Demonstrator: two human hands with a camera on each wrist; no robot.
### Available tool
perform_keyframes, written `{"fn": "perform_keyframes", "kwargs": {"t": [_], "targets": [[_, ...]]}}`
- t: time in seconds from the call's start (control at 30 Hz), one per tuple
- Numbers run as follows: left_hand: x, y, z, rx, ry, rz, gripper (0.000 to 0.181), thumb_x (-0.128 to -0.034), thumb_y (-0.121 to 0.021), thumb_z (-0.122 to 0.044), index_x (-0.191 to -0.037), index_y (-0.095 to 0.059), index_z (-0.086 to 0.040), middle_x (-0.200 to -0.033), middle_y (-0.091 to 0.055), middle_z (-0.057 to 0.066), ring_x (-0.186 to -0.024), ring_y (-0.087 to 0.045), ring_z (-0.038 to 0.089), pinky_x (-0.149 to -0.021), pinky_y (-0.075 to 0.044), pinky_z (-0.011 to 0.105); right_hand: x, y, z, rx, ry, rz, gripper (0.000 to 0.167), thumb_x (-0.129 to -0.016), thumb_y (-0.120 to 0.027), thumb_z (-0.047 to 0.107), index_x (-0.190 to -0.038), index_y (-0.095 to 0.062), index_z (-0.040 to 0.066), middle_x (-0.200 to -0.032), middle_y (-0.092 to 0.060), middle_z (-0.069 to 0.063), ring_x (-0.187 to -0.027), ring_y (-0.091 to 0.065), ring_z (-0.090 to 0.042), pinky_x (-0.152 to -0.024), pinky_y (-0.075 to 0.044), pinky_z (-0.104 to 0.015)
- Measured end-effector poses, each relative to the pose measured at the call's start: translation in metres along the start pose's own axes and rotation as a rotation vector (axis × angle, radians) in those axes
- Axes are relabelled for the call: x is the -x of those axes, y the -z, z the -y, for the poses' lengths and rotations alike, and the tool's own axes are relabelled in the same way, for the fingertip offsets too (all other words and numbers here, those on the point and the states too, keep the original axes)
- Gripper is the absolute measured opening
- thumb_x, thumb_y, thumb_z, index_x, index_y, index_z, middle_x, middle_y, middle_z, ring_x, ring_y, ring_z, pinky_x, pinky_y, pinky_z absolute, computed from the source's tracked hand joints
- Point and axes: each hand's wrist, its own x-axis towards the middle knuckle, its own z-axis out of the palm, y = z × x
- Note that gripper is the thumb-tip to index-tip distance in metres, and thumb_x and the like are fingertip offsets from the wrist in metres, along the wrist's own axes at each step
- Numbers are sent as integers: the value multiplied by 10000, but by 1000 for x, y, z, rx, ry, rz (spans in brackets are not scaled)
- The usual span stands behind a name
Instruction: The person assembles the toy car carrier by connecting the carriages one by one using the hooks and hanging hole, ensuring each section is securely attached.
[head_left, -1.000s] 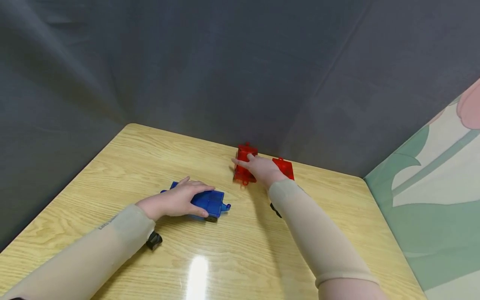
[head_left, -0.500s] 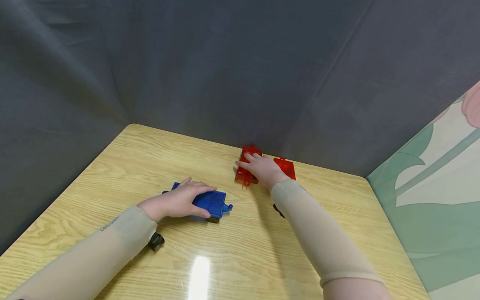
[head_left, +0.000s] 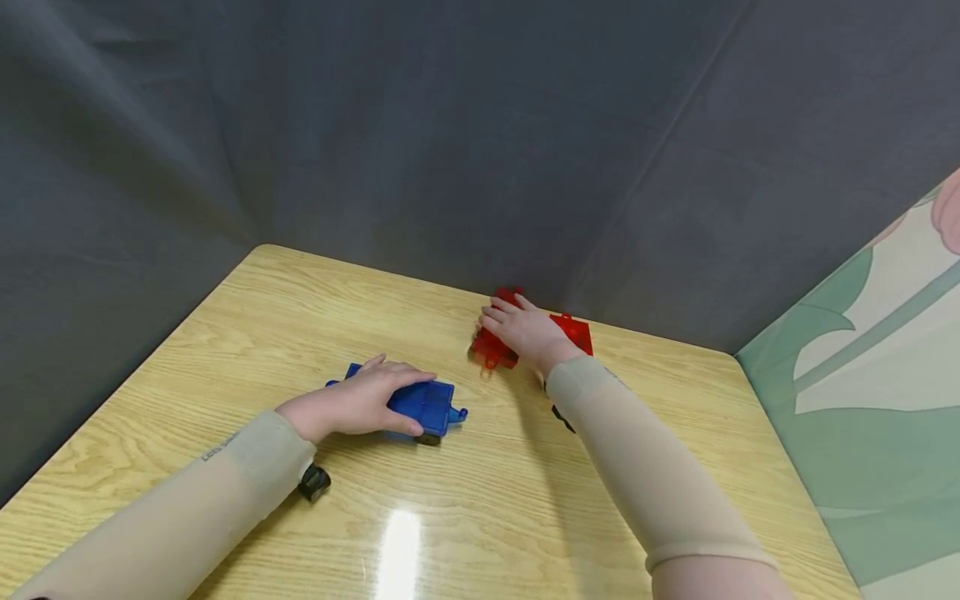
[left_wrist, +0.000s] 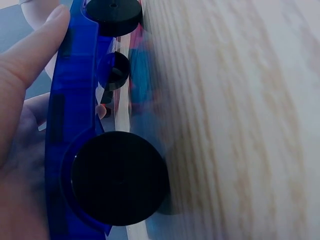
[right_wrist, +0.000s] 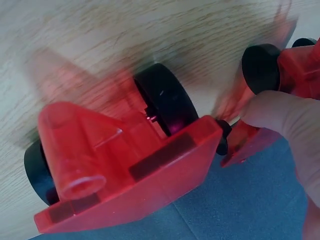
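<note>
A blue translucent toy car (head_left: 427,404) with black wheels and a hook at its right end stands on the table. My left hand (head_left: 363,400) holds it from above. In the left wrist view the thumb (left_wrist: 37,50) lies along the blue side, fingers beyond. Farther back, my right hand (head_left: 525,333) grips a red translucent toy car (head_left: 493,350), covering its middle; a loop sticks out at its near end. The right wrist view shows the thumb (right_wrist: 280,112) against this red car. Beside it stands a second red car piece (head_left: 577,335), partly behind the right forearm.
The wood-grain table (head_left: 465,508) ends at a dark grey curtain (head_left: 450,150) close behind the red cars. A flower-patterned cloth (head_left: 847,467) borders the right side. A black wrist device (head_left: 315,482) hangs under the left sleeve.
My right hand's spread fingers have drawn together over the red toy car, which has turned, its far end swinging right. The left hand and the blue car have stayed in place.
</note>
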Motion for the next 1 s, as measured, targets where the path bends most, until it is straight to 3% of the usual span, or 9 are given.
{"fn": "perform_keyframes", "kwargs": {"t": [0.2,0.4,0.63,1.0], "targets": [[1,2,-3,0,-1,-1,835,-838,-734,-524,-1501,-437,-114,-1458,-480,111,-1369,-393,319,-1155,-56,589,0,2,-2,-22,-15,-23,1045,-721,-844,31,-1581,-267,173,-1597,-291,-42,-1478,-180,-282,-1180,-25,-509],[1,2,-5,-5,9,3,836,-837,-737,-522,-1502,-436,-114,-1458,-479,110,-1371,-390,318,-1155,-56,588,2,4,-2,-49,-22,-80,878,-809,-807,108,-1552,-345,166,-1567,-352,-44,-1463,-230,-283,-1180,-46,-518],[-2,2,-7,2,12,9,822,-843,-745,-498,-1501,-438,-112,-1456,-482,113,-1369,-392,318,-1159,-49,580,8,11,-3,-45,-32,-133,854,-814,-821,199,-1541,-374,168,-1552,-376,-59,-1454,-253,-286,-1180,-66,-519],[-2,0,-6,3,8,5,822,-840,-748,-495,-1500,-440,-113,-1449,-489,109,-1366,-396,315,-1160,-51,577,36,47,-7,-134,-82,-331,836,-731,-873,243,-1462,-479,150,-1372,-496,-124,-1381,-333,-327,-1169,-152,-526]]}}
